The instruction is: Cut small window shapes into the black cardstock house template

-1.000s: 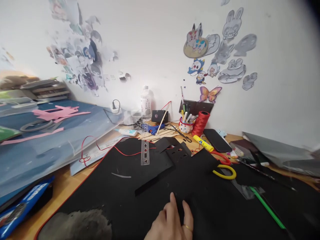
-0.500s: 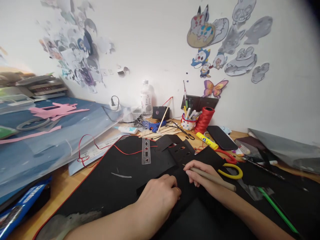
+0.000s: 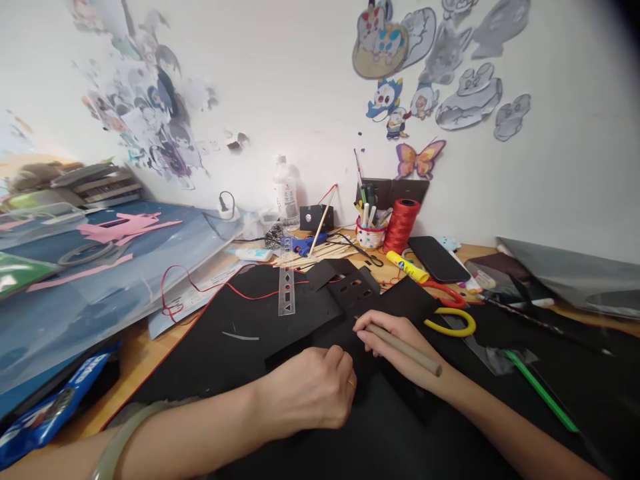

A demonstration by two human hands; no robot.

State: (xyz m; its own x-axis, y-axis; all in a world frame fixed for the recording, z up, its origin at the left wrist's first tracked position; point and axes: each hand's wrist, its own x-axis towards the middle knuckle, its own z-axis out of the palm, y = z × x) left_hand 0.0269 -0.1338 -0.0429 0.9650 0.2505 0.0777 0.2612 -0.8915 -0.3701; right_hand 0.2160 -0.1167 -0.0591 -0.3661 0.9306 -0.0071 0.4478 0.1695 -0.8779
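Observation:
My right hand [image 3: 393, 340] is closed around a tan pen-shaped tool [image 3: 407, 352]. Its thin tip points left, close to a piece of black card [image 3: 300, 341]; whether tip and card touch I cannot tell. My left hand [image 3: 317, 387] rests on this card with its fingers curled in, and the fingertips are hidden behind the knuckles. Beyond the hands lies a folded black card piece [image 3: 356, 288] with several small holes cut in it. A clear stencil ruler [image 3: 287, 293] lies to its left on the black mat [image 3: 195, 367].
Yellow-and-red-handled scissors [image 3: 470, 323] lie right of my right hand, near a green stick [image 3: 543, 392]. Behind stand a red ribbon spool [image 3: 401, 225] and a pen cup [image 3: 370, 237]. A yellow glue stick [image 3: 407, 267] and a phone [image 3: 440, 259] lie nearby. Red ribbon [image 3: 193, 285] curls left.
The view has shifted slightly, and more of my left forearm with a bracelet shows. The tool in my right hand now tilts more steeply. Both hands keep their closed shape.

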